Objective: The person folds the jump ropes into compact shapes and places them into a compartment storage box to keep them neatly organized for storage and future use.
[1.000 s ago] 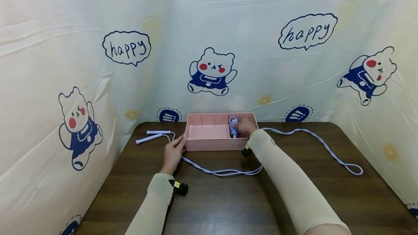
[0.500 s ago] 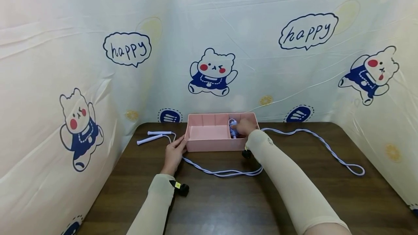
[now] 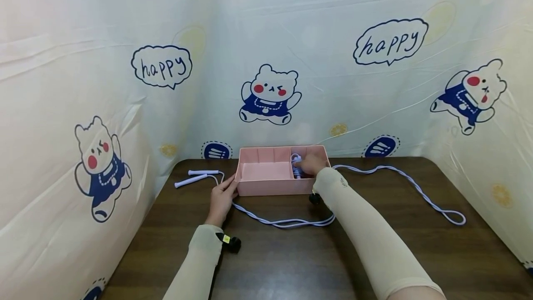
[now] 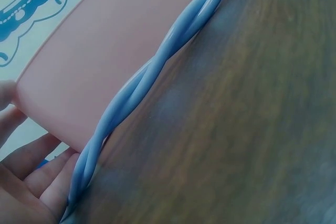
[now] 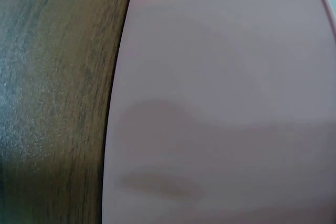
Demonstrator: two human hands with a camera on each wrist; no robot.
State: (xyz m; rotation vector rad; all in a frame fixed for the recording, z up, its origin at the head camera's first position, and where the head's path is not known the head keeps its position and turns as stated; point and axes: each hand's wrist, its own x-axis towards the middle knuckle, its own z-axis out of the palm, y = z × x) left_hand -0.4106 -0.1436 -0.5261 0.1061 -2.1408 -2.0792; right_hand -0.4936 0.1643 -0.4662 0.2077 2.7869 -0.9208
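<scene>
A pink two-compartment box [image 3: 266,188] stands near the table's back edge. Its larger left compartment shows a bare floor. In the narrower right one sits a wound lilac jump rope [image 3: 296,158], partly hidden by my right hand [image 3: 311,165], which reaches in from the right and holds the bundle. My left hand [image 3: 220,202] rests at the box's left end, its fairly straight fingers [image 4: 31,156] touching the end wall. A twisted lilac rope [image 4: 157,61] runs along the box's front in the left wrist view. The right wrist view shows only box wall and table.
Two lilac handles [image 3: 190,181] lie left of the box on the brown wooden table [image 3: 275,263]. Doubled rope [image 3: 283,223] lies in front of the box, passing under my right forearm. More rope [image 3: 410,182] stretches rightward, ending in a loop. A printed curtain [image 3: 266,22] surrounds the table.
The head view has shifted slightly. My right hand stays at the wound jump rope, covering a little more of it, and my left hand remains at the box's end.
</scene>
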